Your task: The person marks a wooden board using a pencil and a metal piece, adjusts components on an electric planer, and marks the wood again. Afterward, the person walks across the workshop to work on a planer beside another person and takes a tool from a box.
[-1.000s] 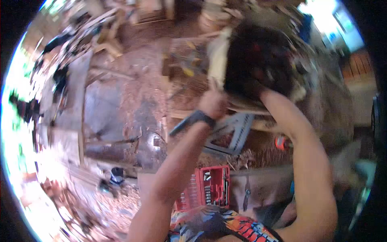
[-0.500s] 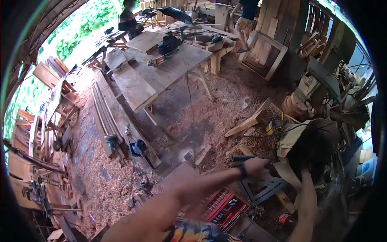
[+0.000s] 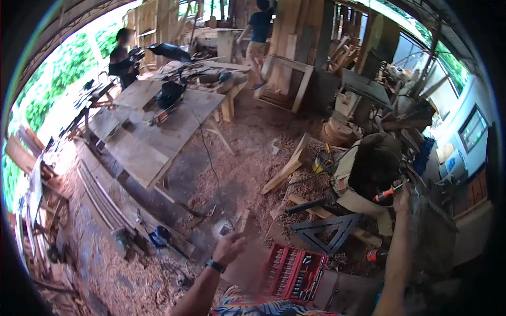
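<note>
My right hand (image 3: 403, 197) grips an orange-handled tool (image 3: 389, 193) at the right edge of an open cardboard box (image 3: 345, 171) with a dark inside. My left hand (image 3: 229, 248), with a dark band on its wrist, hangs over the floor left of the socket set; its fingers look curled, and whether anything is in them is too small to tell. A red case (image 3: 278, 271) of sockets lies open in front of me. Between it and the box is a dark triangular square (image 3: 327, 234). A red and black object (image 3: 375, 256) lies beside my right forearm.
A wooden worktable (image 3: 184, 124) with a dark tool bag stands ahead to the left. Long boards (image 3: 100, 176) and power tools lie on the shavings at left. A yellow tool (image 3: 319, 164) sits near the box. One person (image 3: 123, 63) and another person (image 3: 259, 31) are at the back.
My right hand has come up out of the box, now with the orange-handled tool. My left hand has moved left, away from the box flap. The view has turned to the right.
</note>
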A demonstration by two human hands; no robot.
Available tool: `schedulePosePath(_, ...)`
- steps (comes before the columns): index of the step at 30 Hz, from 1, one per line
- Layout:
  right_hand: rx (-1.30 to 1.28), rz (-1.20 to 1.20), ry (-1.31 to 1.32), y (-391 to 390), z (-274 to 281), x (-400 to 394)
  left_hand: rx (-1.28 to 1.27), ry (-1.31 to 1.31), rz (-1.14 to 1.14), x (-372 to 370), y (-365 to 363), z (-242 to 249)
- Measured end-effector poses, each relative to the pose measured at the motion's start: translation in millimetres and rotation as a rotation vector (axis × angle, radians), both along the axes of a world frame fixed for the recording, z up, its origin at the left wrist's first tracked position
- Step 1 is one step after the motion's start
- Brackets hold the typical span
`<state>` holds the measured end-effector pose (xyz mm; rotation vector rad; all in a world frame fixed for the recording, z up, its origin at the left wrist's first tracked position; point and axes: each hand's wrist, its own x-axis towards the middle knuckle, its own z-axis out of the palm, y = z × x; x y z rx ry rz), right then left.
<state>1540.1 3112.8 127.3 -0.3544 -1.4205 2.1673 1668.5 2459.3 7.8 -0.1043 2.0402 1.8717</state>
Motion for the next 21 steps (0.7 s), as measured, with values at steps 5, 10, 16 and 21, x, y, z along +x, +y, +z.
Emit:
schedulePosePath(5, 0.104, 0.140, -0.109, -128, 35, 28, -0.169, 0.062, -0.283, 3, 31, 47)
schedulePosePath(10, -0.271, 0.437, -0.201, -303, -9, 65, -0.019, 0.231, -0.402, 16, 56, 79)
schedulePosePath(16, -0.054, 0.609, -0.370, -451, -13, 122, 0.153, 0.062, -0.173, 59, 51, 46)
schedulePosePath(21, -0.420, 0.778, -0.435, -467, -57, 156, -0.364, 0.095, 0.029, 130, 32, 45)
